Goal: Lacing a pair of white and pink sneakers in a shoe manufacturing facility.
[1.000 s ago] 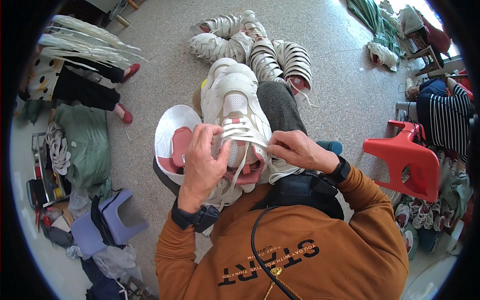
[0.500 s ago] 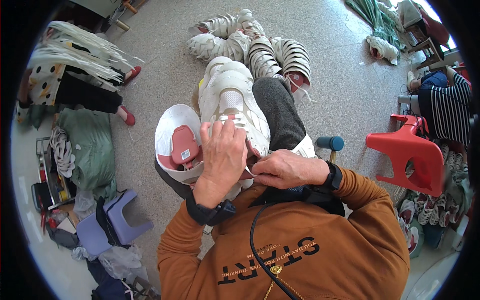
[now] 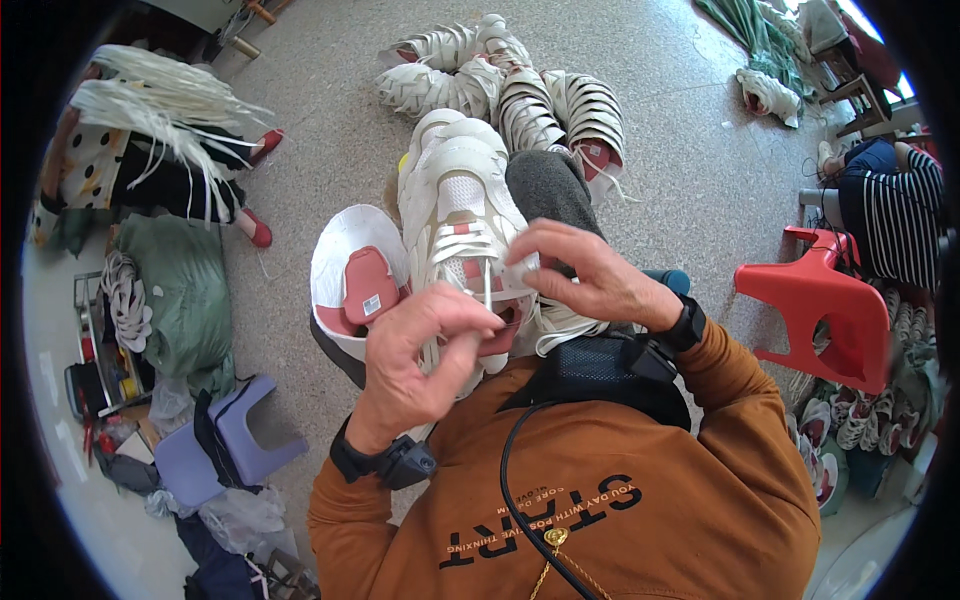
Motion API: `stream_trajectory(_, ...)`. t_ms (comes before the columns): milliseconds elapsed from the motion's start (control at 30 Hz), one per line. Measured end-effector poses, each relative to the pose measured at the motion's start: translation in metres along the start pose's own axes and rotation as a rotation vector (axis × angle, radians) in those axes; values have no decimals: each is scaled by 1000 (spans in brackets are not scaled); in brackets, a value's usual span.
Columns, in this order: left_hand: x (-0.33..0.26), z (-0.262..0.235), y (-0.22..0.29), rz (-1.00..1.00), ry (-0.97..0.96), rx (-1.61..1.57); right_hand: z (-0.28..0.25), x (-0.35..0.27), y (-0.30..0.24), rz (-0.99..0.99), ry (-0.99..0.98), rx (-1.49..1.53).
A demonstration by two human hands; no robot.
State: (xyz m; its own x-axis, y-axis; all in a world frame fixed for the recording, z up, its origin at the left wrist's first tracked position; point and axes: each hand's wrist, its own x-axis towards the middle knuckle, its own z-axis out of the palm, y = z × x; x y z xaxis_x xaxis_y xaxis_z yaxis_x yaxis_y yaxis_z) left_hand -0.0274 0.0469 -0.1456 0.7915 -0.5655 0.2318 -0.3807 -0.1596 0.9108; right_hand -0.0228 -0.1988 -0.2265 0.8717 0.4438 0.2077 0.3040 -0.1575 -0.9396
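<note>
A white and beige sneaker upper (image 3: 462,165) lies over my lap, the front one of a nested stack, toe pointing away from me. White lacing (image 3: 463,242) crosses its tongue, and a loose length of white shoelace (image 3: 488,285) stands up from the eyelets. My left hand (image 3: 425,350) is closed at the fingertips on that shoelace, just above the pink lining at the opening. Over the right eyelet side hovers my right hand (image 3: 600,275), fingers bent and smeared by motion; what it holds, if anything, is unclear. To the left sits a pink insole (image 3: 372,285) inside a white shoe piece (image 3: 330,255).
Several stacks of nested uppers (image 3: 525,110) lie on the floor ahead. A blue-green cylinder (image 3: 672,280) is beside my right wrist. A red stool (image 3: 815,305) stands right, a purple stool (image 3: 230,440) left. At the left, a person (image 3: 150,150) carries a white lace bundle (image 3: 150,90).
My left hand has drawn back toward me, with the lace stretched up to it. My right hand has lifted forward over the eyelets. The lace bundle at left has swung.
</note>
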Motion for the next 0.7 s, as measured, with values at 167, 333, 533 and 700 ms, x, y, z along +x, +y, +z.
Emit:
stream_trajectory(167,1,0,11,200,56,53,-7,40,-22,32,-481,408)
stream_trajectory(333,-26,4,-15,-41,131,512,-56,16,-17,21,-123,750)
stream_trajectory(533,-14,24,-56,144,8,1013,-100,-46,-3,96,332,983)
stream_trajectory(700,-35,8,-37,122,-93,658,-140,-98,29,122,648,924)
